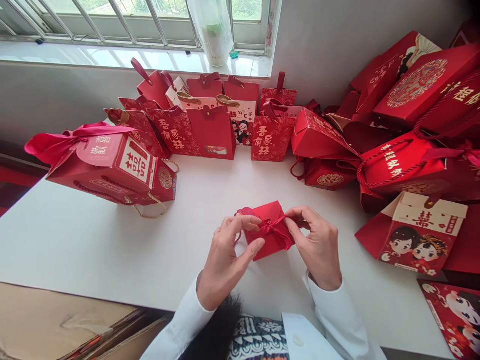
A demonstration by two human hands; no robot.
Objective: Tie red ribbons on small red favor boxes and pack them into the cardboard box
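While a small red gift pouch (pixel 262 240) is held at twelve o'clock over the counter (pixel 112 240), the right hand's (pixel 317 245) fingers pinch its ribbon (pixel 273 229) tight and the left hand's (pixel 227 262) curled fingers steady it.

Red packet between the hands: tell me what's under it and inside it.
The white table lies beneath the red packet, but the patch directly under it is hidden. Its inside is covered too, closed off by its red wrapping and the red ribbon.
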